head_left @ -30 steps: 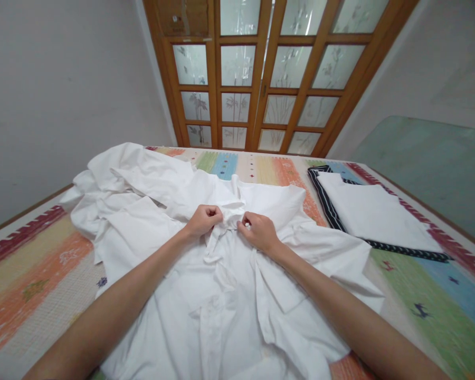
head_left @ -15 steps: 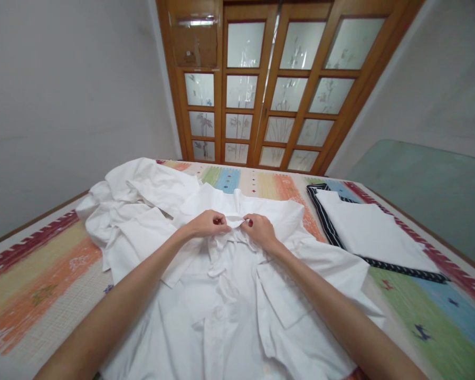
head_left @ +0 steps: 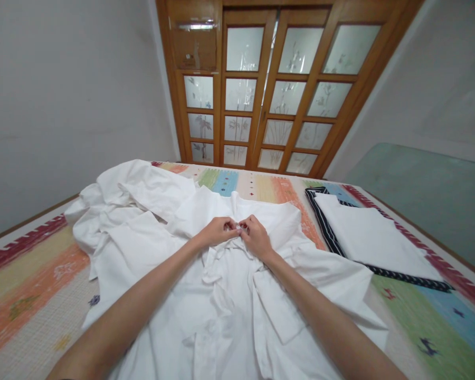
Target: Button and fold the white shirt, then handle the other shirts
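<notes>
A white shirt (head_left: 174, 311) lies spread out in front of me, its pocket on the right and the open front edges running down the middle. My left hand (head_left: 220, 231) pinches the shirt's cloth near the collar. Right beside it, my right hand (head_left: 256, 236) pinches the same area from the other side. The fingertips of both hands nearly meet, and the bit of cloth between them is mostly hidden. More white cloth (head_left: 130, 198) is bunched up on the left; I cannot tell whether it belongs to the same shirt.
A colourful patterned cover (head_left: 31, 295) lies under the shirt. To the right rests a folded white garment (head_left: 376, 237) on a black-and-white striped cloth (head_left: 326, 232). Wooden doors with glass panes (head_left: 257, 95) stand beyond the far edge, and a pale green panel (head_left: 423, 195) leans at the right.
My hands have come together, closing the gap of cloth that was stretched between them. The left hand has shifted right and both sit slightly lower in view.
</notes>
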A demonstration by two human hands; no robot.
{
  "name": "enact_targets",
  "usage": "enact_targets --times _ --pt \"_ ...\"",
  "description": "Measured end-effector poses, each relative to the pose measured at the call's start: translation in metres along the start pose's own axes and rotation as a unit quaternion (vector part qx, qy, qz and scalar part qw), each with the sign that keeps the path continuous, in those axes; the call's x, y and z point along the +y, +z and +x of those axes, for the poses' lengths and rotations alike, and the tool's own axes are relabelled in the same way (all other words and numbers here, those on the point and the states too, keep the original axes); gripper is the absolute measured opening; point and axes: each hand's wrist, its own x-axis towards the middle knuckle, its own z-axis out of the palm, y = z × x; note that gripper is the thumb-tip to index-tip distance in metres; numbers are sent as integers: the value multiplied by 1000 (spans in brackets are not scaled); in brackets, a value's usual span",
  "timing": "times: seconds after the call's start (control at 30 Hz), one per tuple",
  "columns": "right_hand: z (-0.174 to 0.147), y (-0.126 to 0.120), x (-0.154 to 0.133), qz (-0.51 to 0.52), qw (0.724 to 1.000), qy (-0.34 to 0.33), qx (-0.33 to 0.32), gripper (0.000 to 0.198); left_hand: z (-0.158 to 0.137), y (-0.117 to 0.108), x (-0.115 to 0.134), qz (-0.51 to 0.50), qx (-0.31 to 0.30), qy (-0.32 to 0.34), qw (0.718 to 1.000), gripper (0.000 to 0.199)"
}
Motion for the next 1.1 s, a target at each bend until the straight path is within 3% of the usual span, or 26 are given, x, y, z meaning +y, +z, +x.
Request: enact_targets --times 0.27,0.43,0.57,0.73,0.87,1.1 --pt "1 -1 -2 61 998 -29 -2 24 -2 3 -4 -11 23 4 1000 18" --pt "3 -3 -4 59 998 -1 13 18 -2 9 3 77 45 -19 996 21" --pt "2 -2 -3 52 998 17 23 10 -2 14 4 99 67 -40 992 11" --pt "2 -1 -2 27 999 20 6 10 -2 13 -2 72 67 -11 995 13" --pt "1 -2 -4 4 1000 22 -8 10 0 10 -9 -8 51 8 999 19" --pt "1 -1 -3 -18 999 19 -18 9 4 6 -20 -134 22 -10 991 21"
